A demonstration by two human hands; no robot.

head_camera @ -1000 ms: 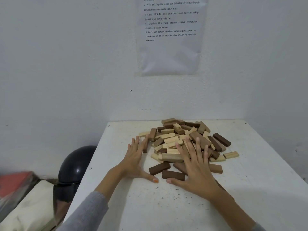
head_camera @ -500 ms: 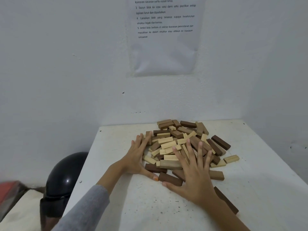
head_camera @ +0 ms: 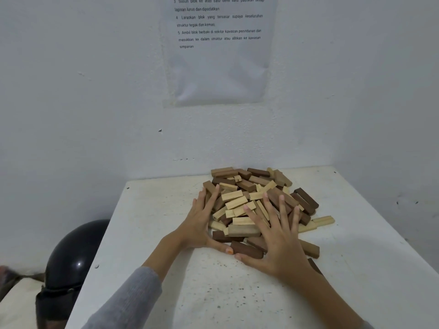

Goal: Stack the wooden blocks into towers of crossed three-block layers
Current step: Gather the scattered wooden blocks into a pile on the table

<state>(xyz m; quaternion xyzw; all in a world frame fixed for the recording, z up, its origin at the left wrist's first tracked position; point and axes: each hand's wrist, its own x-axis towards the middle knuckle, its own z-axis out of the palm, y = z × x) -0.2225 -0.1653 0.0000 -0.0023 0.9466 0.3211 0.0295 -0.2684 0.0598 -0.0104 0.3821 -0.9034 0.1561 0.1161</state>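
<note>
A loose heap of wooden blocks (head_camera: 247, 193), pale, tan and dark brown, lies jumbled near the back of the white table (head_camera: 166, 269). No tower stands. My left hand (head_camera: 202, 224) lies flat against the heap's left side, fingers spread, thumb along the front edge. My right hand (head_camera: 276, 238) rests palm down on the heap's front right, fingers spread over several blocks. Neither hand grips a block. A dark brown block (head_camera: 247, 250) lies between the two thumbs. A pale block (head_camera: 324, 220) lies apart at the right.
The table stands in a corner, with white walls behind and to the right. A printed instruction sheet (head_camera: 218, 51) hangs on the back wall. A black helmet (head_camera: 71, 260) sits below the table's left edge. Bare tabletop stretches in front of the heap.
Both hands have pushed forward with the blocks, and the heap has bunched up tighter toward the back wall. The camera has tilted down slightly.
</note>
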